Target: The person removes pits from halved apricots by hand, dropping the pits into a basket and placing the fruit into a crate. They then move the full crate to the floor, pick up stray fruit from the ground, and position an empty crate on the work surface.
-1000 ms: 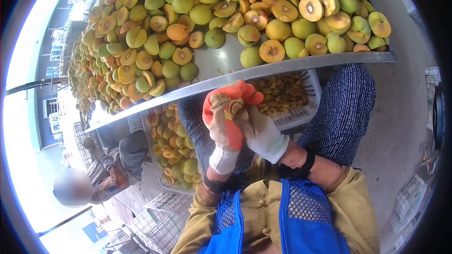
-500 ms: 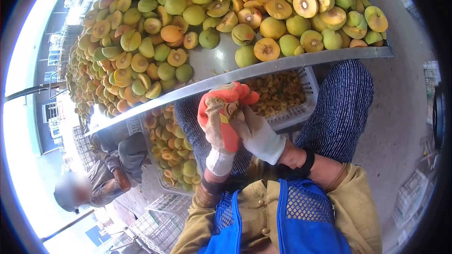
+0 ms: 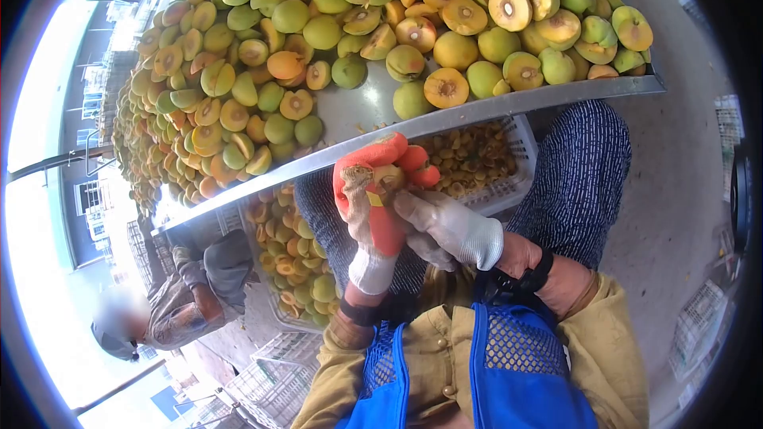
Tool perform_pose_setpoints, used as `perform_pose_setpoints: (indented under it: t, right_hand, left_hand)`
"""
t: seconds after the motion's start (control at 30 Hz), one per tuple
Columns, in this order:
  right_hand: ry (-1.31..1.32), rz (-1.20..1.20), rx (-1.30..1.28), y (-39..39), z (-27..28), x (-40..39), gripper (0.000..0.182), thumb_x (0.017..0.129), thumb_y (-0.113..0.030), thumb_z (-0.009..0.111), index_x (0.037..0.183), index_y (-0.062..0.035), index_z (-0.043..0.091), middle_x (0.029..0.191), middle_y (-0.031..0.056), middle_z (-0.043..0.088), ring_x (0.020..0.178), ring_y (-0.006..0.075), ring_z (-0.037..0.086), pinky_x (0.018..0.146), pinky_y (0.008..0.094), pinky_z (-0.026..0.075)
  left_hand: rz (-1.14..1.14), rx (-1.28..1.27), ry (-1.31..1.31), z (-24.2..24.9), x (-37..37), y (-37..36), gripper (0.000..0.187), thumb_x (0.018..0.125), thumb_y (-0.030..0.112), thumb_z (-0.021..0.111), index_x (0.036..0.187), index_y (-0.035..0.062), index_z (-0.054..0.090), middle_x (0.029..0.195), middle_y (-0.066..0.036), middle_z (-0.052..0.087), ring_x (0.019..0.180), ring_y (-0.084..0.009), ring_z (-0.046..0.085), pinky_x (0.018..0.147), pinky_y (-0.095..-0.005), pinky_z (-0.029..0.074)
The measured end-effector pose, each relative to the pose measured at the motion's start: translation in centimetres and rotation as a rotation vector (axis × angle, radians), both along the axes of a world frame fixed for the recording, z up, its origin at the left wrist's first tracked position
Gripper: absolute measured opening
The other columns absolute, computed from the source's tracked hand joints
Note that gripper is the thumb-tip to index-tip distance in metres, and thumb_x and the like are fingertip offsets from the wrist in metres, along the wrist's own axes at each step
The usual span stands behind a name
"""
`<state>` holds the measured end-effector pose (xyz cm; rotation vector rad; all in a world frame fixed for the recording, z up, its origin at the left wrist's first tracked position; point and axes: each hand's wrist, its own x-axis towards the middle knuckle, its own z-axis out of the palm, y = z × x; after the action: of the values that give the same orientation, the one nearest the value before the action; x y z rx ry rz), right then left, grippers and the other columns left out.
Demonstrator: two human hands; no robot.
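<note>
My left hand (image 3: 372, 199), in a glove with an orange-red coating, is above my lap just below the metal table edge. Its fingers curl round a small tan piece, seemingly a peach half (image 3: 388, 177), mostly covered by the glove. A small yellow patch shows beside it. My right hand (image 3: 449, 226), in a whitish knit glove, comes in from the right with its thumb close to that piece. The right fingers are bent and closed underneath; I cannot tell what they hold. Halved peaches (image 3: 465, 16), some with pits, lie heaped on the table beyond both hands.
The metal table rim (image 3: 477, 115) runs across in front of my knees. Below it stands a white crate (image 3: 520, 151) of brownish-yellow pieces, and to the left another crate with peach halves (image 3: 290, 246). A seated person (image 3: 195, 290) is at the left. Plastic crates (image 3: 274, 369) stand behind.
My right hand has drawn slightly right and down from the left hand's fingertips, its wrist turning. My left hand stays nearly in place, fingers still curled round the piece.
</note>
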<state>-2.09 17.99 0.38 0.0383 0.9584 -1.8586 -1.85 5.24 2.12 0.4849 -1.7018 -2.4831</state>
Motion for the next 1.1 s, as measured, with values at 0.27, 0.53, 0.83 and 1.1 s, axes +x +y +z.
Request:
perform_pose_setpoints:
  t: [0.27,0.53,0.83,1.1]
  right_hand:
    - [0.141,-0.117,0.024,-2.0,0.1,1.5,0.050,0.105,-0.057,0.045,0.094,-0.0094,0.056,0.054,0.0002,0.048,0.035,0.0116,0.040,0.033,0.0265,0.030]
    - [-0.248,0.228,-0.178,1.0,1.0,0.0,0.057,0.097,-0.067,0.053,0.082,-0.0126,0.048,0.051,-0.0031,0.038,0.034,0.0077,0.035,0.032,0.0257,0.029]
    - [-0.166,0.318,-0.086,2.5,1.6,-1.7,0.057,0.096,-0.071,0.050,0.083,-0.0151,0.048,0.057,-0.0071,0.037,0.036,0.0020,0.030,0.030,0.0210,0.022]
    - [-0.602,0.411,-0.879,1.6,-3.0,0.6,0.052,0.100,-0.060,0.051,0.089,-0.0096,0.051,0.058,-0.0040,0.041,0.035,0.0016,0.030,0.028,0.0178,0.023]
  left_hand:
    - [0.008,0.026,-0.136,0.7,0.9,-1.2,0.042,0.101,0.038,0.060,0.112,-0.0027,0.065,0.105,-0.019,0.070,0.084,-0.0300,0.072,0.073,-0.0444,0.063]
    - [-0.115,-0.001,0.027,0.6,1.5,-1.5,0.045,0.091,0.038,0.073,0.103,-0.0049,0.070,0.097,-0.018,0.070,0.083,-0.0312,0.072,0.074,-0.0437,0.062]
    - [-0.355,-0.321,0.192,-1.4,-0.3,-3.0,0.049,0.099,0.045,0.062,0.099,-0.0042,0.065,0.094,-0.019,0.069,0.080,-0.0336,0.073,0.074,-0.0437,0.062]
    - [-0.239,0.178,0.112,1.5,2.0,-0.5,0.038,0.098,0.034,0.063,0.107,-0.0034,0.066,0.101,-0.017,0.070,0.085,-0.0280,0.070,0.081,-0.0405,0.058]
